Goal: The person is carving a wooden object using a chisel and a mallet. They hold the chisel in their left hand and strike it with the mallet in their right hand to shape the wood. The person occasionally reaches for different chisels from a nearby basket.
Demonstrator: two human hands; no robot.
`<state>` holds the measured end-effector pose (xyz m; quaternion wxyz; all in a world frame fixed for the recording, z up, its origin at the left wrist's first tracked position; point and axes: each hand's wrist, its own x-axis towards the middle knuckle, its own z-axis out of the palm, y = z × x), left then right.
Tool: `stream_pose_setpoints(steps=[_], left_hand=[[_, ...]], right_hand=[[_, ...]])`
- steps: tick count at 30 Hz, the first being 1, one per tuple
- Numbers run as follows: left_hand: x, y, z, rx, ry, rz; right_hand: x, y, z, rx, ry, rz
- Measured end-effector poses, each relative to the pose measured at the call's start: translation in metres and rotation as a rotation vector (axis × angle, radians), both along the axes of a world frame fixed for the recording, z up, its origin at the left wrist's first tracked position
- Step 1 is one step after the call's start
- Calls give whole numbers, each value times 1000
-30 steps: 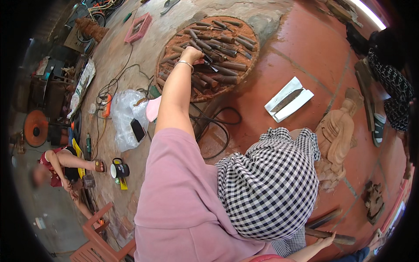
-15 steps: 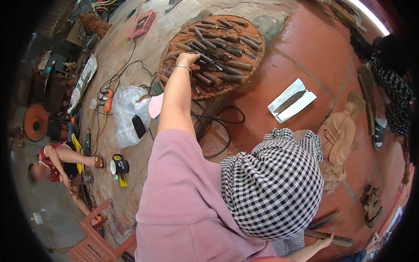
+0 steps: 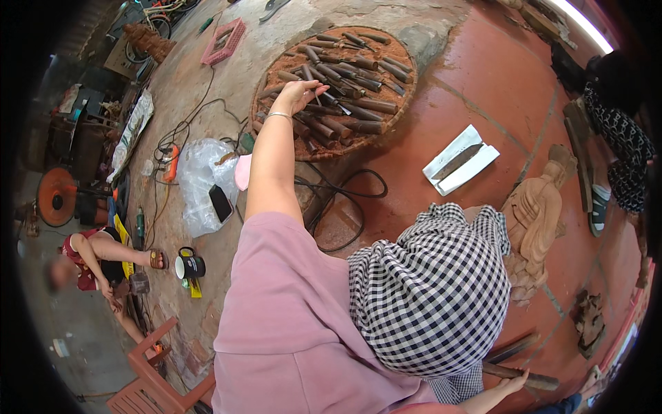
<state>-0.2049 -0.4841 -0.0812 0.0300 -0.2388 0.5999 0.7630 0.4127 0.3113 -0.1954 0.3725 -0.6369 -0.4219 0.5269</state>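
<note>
My left hand (image 3: 301,95), with a bracelet at the wrist, reaches over a round, shallow basket (image 3: 412,62) of reddish wood shavings. Its fingers are bent together among wood-handled carving chisels (image 3: 369,105); anything between them is too small to make out. Several chisels lie close around the fingertips, handles and blades pointing various ways. At the lower right, my right hand (image 3: 513,383) is closed on a dark wooden bar (image 3: 541,380). Black-and-white checked cloth (image 3: 427,297) bulges between my arms and hides part of the right forearm.
A carved wooden figure (image 3: 538,228) lies on red tiles, near a dark blade-shaped piece on white paper (image 3: 448,159). Black cable (image 3: 345,186) loops below the basket. Left are a phone (image 3: 221,202), a mug (image 3: 189,264), a plastic chair (image 3: 155,379) and a seated person (image 3: 93,259).
My left hand has drawn back slightly to the left and up, uncovering more chisel handles beside it. My right hand stays on the wooden bar.
</note>
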Motion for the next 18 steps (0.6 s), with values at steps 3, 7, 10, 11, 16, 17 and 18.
stream_pose_setpoints(steps=[3,7,10,11,16,17,18], left_hand=[[-1,-6,-8,-32,55,-83],[1,-12,-5,-294,-137,90],[2,-27,-7,-435,-305,170],[2,-34,-13,-454,-344,181],[12,-4,-2,-1613,-313,-36],[15,8,6,-1682,-323,151],[12,14,10,-1671,-267,76]], right_hand=[[-9,-11,7,17,-13,-13],[-9,-15,12,19,-14,-30],[-4,-7,9,-18,-2,-22],[-3,-5,8,-37,4,-14],[-2,-9,6,30,-49,-51],[-4,-8,2,27,-43,-38],[-4,-7,2,24,-43,-35]])
